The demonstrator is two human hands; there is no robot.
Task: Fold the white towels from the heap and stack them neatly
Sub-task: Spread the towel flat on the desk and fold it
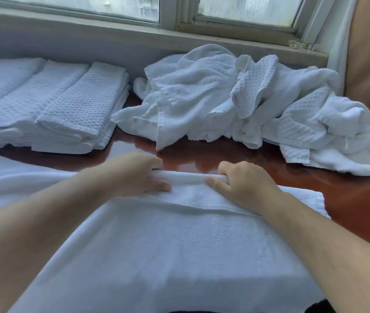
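My left hand [139,175] and right hand [245,184] grip the bunched far edge of a white towel [168,240] spread across the glossy red-brown worktop [202,154], fingers [154,163] curled over the edge and thumbs pressing its near side, the two hands close together near the middle. To fold it well, I judge I should shift my grips out toward the corners, draw the edge taut and bring it over level so the hems meet squarely. The heap [247,102] lies just beyond on the right, the folded stack [55,105] on the left, below the window.
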